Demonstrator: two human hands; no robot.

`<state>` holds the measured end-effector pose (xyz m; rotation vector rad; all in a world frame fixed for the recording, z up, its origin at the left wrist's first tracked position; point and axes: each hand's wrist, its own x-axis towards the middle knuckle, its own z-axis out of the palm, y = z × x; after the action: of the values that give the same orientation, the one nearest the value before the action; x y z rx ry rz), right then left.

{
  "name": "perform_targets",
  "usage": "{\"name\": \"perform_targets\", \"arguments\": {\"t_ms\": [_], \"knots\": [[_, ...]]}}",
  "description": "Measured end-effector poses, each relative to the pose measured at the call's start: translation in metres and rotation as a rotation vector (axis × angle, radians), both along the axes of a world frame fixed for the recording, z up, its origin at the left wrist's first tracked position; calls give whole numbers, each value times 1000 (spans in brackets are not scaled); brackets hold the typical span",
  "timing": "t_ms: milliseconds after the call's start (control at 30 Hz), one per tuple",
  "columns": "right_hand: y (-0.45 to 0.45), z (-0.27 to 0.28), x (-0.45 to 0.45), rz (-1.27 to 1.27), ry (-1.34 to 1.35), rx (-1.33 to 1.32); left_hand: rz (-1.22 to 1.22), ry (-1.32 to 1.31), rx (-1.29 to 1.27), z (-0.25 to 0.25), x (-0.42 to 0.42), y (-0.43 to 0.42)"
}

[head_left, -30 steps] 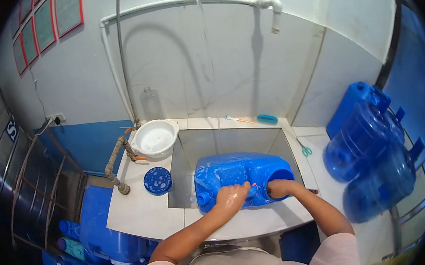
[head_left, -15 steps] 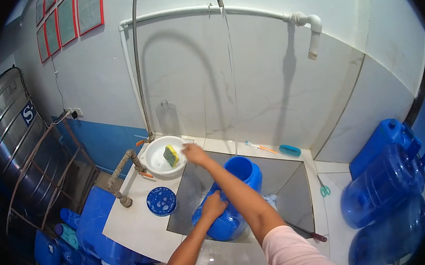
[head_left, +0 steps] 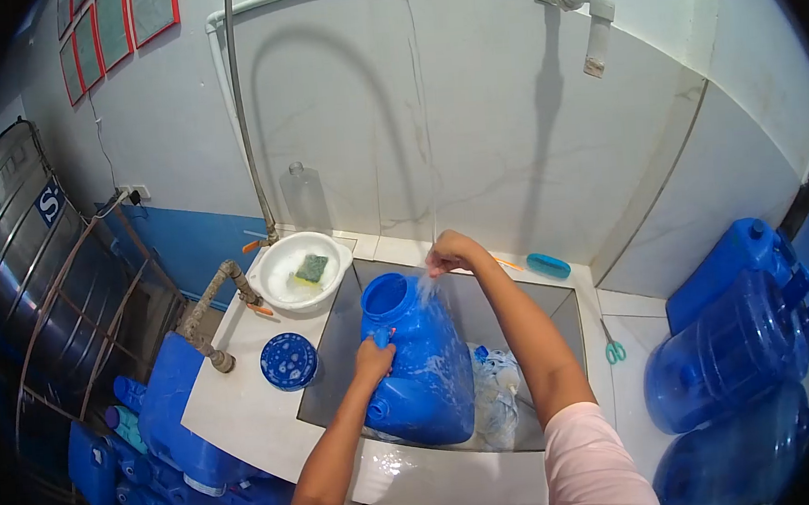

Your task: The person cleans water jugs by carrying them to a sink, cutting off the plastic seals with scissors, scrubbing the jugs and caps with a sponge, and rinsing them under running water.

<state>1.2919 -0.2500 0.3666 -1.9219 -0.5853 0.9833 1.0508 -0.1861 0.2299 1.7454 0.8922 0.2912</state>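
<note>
My left hand point(head_left: 373, 360) is wrapped round the handle of a blue plastic water jug point(head_left: 424, 392), which stands in the grey-walled sink point(head_left: 545, 310) with its wide round mouth up. Beside that mouth, my right hand point(head_left: 452, 251) is held in the thin falling water point(head_left: 421, 111), fingers curled together with no object showing in them. Spray runs down the jug's right side. A green and yellow sponge point(head_left: 311, 268) lies among suds in a white basin point(head_left: 264, 279). Just below the basin sits a round blue lid point(head_left: 289, 360) dotted with foam.
Crumpled clear plastic point(head_left: 495, 396) lies in the sink, right of the jug. A teal brush point(head_left: 548, 265) and scissors point(head_left: 614, 350) rest along the ledge. Large blue bottles point(head_left: 712, 353) stand at right; blue containers point(head_left: 178, 428) crowd the lower left. A pipe tap point(head_left: 221, 308) rises at the counter's left.
My right hand has moved from the basin's edge rightward into the water. The sponge has shifted within the basin. The jug has turned, its mouth now farther left, with my left hand still on it.
</note>
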Motion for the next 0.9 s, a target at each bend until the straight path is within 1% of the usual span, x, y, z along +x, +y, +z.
{"name": "perform_targets", "arguments": {"t_ms": [33, 100, 133, 200, 233, 300, 333, 400, 433, 500, 533, 600, 633, 700, 733, 800, 900], "knots": [[1, 4, 1, 5, 0, -1, 5, 0, -1, -1, 1, 1], [3, 8, 2, 102, 106, -108, -110, 66, 217, -4, 2, 8], [4, 7, 1, 106, 107, -107, -106, 68, 217, -6, 4, 11], [4, 7, 4, -4, 152, 60, -261, -97, 617, -7, 12, 17], [5, 8, 2, -2, 148, 57, -258, -100, 615, 14, 15, 15], [7, 7, -4, 21, 81, 7, -458, 143, 726, 50, 27, 7], [7, 7, -4, 20, 78, 2, -458, 138, 723, 47, 37, 2], [10, 8, -2, 57, -60, -37, -258, 125, 1009, 39, 63, -6], [12, 5, 1, 59, -69, -45, -251, 117, 1002, 33, 74, -9], [13, 3, 1, 27, -27, -9, -139, -34, 1114, 24, 90, -14], [13, 6, -1, 33, -33, -20, -131, -37, 1104, 22, 97, -15], [9, 8, -2, -31, 56, 74, -102, -405, 1114, 20, 109, -16], [10, 8, -2, -29, 58, 66, -99, -402, 1107, 20, 113, -18], [12, 11, 0, -11, 22, 43, -342, -317, 842, 20, 118, -20], [13, 11, 0, -10, 25, 39, -342, -314, 839, 20, 119, -21], [13, 15, -3, -55, 71, 74, -365, -463, 1006, 20, 122, -22], [13, 21, -8, -25, 0, 78, -398, -535, 1032, 21, 123, -27]]}}
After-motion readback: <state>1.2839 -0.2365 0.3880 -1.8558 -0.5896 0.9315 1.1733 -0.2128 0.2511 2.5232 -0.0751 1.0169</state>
